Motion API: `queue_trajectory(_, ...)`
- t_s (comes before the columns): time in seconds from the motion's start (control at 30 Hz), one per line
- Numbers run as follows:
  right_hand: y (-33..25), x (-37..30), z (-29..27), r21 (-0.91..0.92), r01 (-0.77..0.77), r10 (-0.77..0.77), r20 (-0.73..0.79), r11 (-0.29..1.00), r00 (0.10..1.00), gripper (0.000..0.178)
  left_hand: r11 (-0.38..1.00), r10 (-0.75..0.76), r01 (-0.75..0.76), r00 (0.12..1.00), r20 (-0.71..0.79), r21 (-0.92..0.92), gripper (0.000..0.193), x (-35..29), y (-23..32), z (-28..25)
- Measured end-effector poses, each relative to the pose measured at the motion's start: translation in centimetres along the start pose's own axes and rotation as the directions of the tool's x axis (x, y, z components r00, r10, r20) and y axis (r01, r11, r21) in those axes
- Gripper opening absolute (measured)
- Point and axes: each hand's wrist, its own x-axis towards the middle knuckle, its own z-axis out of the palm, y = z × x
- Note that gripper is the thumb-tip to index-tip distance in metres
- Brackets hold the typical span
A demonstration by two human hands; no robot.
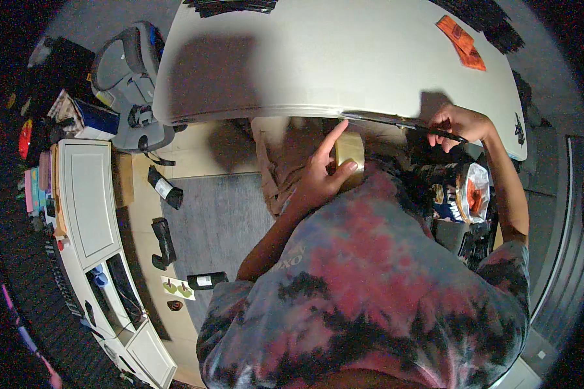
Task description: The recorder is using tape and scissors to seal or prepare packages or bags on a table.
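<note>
My left hand point(323, 167) grips a roll of clear, yellowish packing tape point(350, 155) close to my body, just below the table's near edge. Its index finger stretches up toward that edge. On the right, the fingers of my right hand point(462, 124) are closed round the dark handles of what look like scissors point(399, 122). Their thin blades point left along the edge, with the tip close to my left fingertip. Whether the blades touch a strip of tape is too small to tell.
The white table point(344, 65) spans the front. Orange packets point(461, 43) lie at its far right, a black stack point(230, 6) at the back. Leftward stand a grey child seat point(126, 84) and a white cabinet point(91, 201). Black parcels point(165, 188) lie on the floor; an open bag point(464, 194) stands right.
</note>
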Motion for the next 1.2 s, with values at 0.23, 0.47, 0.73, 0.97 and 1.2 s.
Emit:
queue_trajectory(0.23, -0.3, 0.0, 0.2, -0.057, 0.057, -0.058, -0.01, 0.997, 0.998, 0.023, 0.999, -0.047, 0.048, 0.998, 0.044, -0.015, 0.07, -0.1, 0.2, -0.2)
queue_trajectory(0.47, -1.5, -0.5, -0.2, -0.115, -0.053, 0.056, 0.023, 0.992, 0.998, 0.026, 0.994, 0.022, -0.03, 0.997, 0.077, 0.102, 0.068, -0.5, -0.7, -0.8)
queue_trajectory(0.73, 2.8, -5.5, -3.1, 0.016, -0.028, 0.032, -0.412, 0.999, 0.911, 0.043, 0.997, -0.046, 0.052, 0.994, 0.099, -0.059, 0.062, -0.5, 0.2, -0.1)
queue_trajectory(0.97, 7.0, -4.1, -5.8, -0.36, -0.233, -0.059, -0.642, 0.903, 0.765, 0.047, 1.0, -0.015, 0.014, 0.975, 0.223, 0.008, 0.06, 2.1, 0.1, 1.3)
queue_trajectory(1.2, 2.9, -1.6, -2.6, -0.528, -0.27, -0.394, -0.817, 0.805, 0.421, 0.026, 0.999, 0.048, -0.043, 0.948, 0.316, -0.023, 0.061, 3.2, -1.7, 2.9)
